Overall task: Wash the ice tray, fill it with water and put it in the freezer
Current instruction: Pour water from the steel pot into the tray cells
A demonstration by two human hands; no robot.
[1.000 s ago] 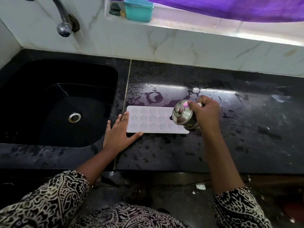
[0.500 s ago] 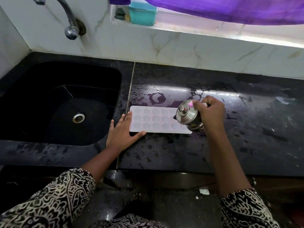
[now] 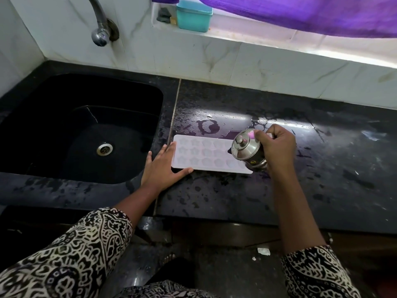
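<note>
A white ice tray with star-shaped cells lies flat on the wet black counter, just right of the sink. My left hand rests flat on the counter, fingers spread, touching the tray's left end and front corner. My right hand grips a small steel kettle with a lid knob, tilted left over the tray's right end. The kettle hides the tray's right cells.
A black sink with a steel drain lies to the left, a steel tap above it. A teal box sits on the window ledge under a purple cloth. Water puddles lie behind the tray.
The hands, tray and kettle keep nearly the same pose. The view has shifted a little, so everything sits slightly further right in the frame.
</note>
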